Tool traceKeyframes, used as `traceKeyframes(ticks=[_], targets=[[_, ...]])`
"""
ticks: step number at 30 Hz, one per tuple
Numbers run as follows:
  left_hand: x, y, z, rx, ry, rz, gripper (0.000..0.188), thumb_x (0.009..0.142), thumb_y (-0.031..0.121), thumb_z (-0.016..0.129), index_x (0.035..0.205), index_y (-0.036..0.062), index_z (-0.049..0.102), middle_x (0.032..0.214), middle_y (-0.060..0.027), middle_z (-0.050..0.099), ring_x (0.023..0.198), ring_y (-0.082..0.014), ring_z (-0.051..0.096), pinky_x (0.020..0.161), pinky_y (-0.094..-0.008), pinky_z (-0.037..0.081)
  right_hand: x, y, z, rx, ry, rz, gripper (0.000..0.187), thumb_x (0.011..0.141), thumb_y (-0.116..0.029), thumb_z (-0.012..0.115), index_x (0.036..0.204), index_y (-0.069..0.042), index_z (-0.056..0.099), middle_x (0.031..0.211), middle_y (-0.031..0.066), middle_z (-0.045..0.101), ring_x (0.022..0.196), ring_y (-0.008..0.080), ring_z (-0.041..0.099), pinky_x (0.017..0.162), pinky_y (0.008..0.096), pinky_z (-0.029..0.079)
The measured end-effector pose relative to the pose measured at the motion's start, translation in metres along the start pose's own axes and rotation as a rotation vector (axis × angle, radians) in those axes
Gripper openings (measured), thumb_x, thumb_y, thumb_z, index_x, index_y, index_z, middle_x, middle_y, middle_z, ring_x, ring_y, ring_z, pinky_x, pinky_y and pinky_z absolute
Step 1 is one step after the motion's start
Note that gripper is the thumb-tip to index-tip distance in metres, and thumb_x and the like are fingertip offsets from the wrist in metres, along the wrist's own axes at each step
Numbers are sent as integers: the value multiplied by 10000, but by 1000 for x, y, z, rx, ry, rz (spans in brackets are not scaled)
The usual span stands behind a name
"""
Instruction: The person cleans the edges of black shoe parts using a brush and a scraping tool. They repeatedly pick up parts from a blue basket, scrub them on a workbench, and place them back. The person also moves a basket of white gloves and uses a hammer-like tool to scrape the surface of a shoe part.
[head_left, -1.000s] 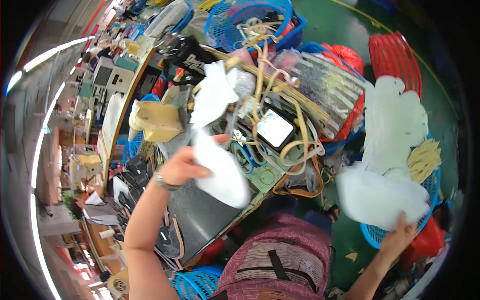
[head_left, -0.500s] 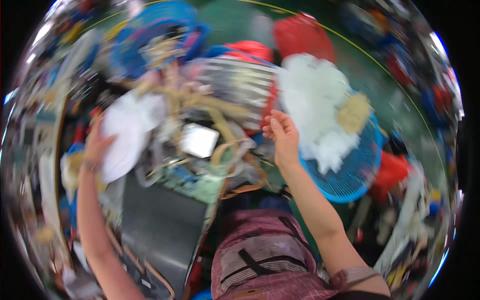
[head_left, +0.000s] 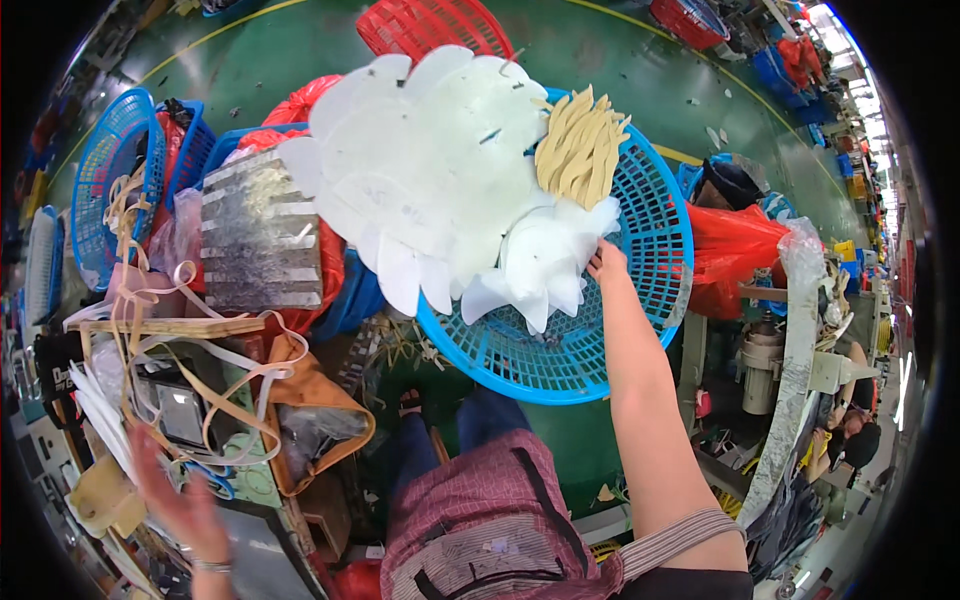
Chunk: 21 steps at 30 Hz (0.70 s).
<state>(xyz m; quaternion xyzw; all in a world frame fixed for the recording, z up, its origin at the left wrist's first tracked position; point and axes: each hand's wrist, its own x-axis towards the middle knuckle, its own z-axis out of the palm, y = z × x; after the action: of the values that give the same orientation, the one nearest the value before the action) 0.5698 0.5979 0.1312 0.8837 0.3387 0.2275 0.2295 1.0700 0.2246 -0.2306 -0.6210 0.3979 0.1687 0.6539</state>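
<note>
A big blue plastic basket (head_left: pixel 655 225) holds a pile of thin white pieces with scalloped, petal-like edges (head_left: pixel 420 170). On its upper right lies a bundle of tan leaf-shaped strips (head_left: pixel 580 150). My right hand (head_left: pixel 607 264) reaches over the basket, fingers curled at the edge of a smaller stack of white petal-edged pieces (head_left: pixel 545 255); part of its grip is hidden. My left hand (head_left: pixel 180 500), blurred by motion, is at the lower left with fingers stretched out and nothing visible in it. It is near the workbench, beside tan strips (head_left: pixel 215 400) and a dark panel (head_left: pixel 255 550).
A striped metal plate (head_left: pixel 260 240) lies left of the basket, near red plastic bags. Another blue basket (head_left: pixel 120 190) stands far left, and a red basket (head_left: pixel 435 28) at the back. To the right are a red bag (head_left: pixel 735 245) and a machine frame with a motor (head_left: pixel 762 365).
The view has swung right, toward the blue basket. My right hand has moved to the white pieces in it. My left hand has come away from a round white sheet on the bench.
</note>
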Motion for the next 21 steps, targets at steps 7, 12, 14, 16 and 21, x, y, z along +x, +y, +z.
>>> traceKeyframes(ticks=[7, 12, 14, 16, 21], targets=[[4, 129, 313, -327, -655, 165, 533, 766, 137, 639, 1238, 23, 420, 1264, -205, 430, 1129, -355, 454, 947, -402, 377, -4, -6, 5, 85, -86, -211, 328, 779, -41, 635, 1044, 99, 503, 1024, 170, 590, 848, 255, 606, 649, 368, 508], [18, 153, 472, 7, -613, 173, 760, 696, 242, 708, 1320, 73, 307, 1357, -235, 293, 1217, -407, 322, 989, -442, 323, -49, -8, -10, 60, -101, -204, 188, 818, -77, 602, 965, 24, 545, 912, 105, 609, 757, 183, 601, 567, 333, 491], [17, 153, 499, -57, -694, 120, 825, 649, 241, 743, 1322, 84, 293, 1350, -216, 297, 1208, -382, 332, 959, -451, 348, -62, -2, -35, 44, -28, -99, 131, 833, -111, 594, 926, -29, 553, 832, 59, 600, 670, 144, 573, 522, 294, 462], [12, 161, 508, -1, -775, 159, 877, 611, 241, 772, 1325, 97, 283, 1314, -199, 331, 1180, -361, 360, 923, -453, 377, -70, 4, -56, 3, 27, 49, 89, 845, -161, 590, 869, -88, 546, 729, 4, 563, 564, 106, 508, 471, 244, 410], [14, 174, 512, 159, -795, 169, 894, 567, 218, 801, 1309, 124, 310, 1095, -147, 480, 1019, -322, 480, 802, -423, 455, -57, 23, -76, -143, 22, 86, 155, 830, -149, 604, 927, -55, 528, 799, 55, 582, 620, 133, 546, 438, 271, 424]])
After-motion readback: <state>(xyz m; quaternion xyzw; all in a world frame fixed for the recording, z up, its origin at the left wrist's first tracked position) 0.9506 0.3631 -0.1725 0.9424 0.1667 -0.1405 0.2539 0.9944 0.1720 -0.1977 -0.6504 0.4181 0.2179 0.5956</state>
